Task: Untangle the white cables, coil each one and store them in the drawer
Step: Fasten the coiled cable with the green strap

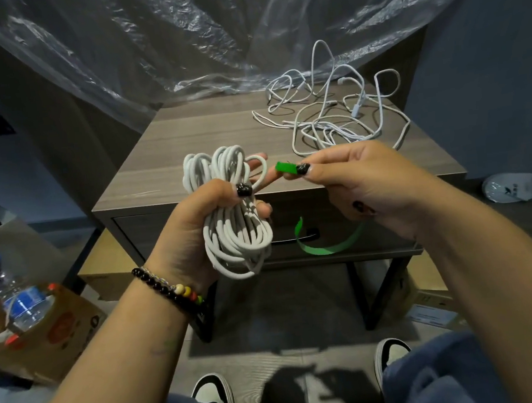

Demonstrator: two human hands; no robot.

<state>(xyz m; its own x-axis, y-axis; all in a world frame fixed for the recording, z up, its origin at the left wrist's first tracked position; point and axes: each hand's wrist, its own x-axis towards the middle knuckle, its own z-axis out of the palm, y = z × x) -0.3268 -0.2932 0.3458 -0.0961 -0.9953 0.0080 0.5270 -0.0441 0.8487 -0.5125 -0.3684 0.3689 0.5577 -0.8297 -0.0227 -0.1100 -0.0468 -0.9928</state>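
Centre frame: our left hand (196, 230) grips a coiled white cable (233, 211), fingers curled round the middle of the bundle, thumb pressed across it. Loops stick out above and below the fist. Our right hand (364, 185), just right of centre, pinches one end of a green strap (286, 168) between thumb and fingertips; the rest of the strap curves down below the hand. Upper right of the frame: the tangled white cables (340, 113) lie loose on the worktop (194, 143). Below the worktop edge, behind both hands, the drawer (150, 232) front sits closed. Lower left: a water bottle (13, 290) stands in a cardboard box (60, 338).
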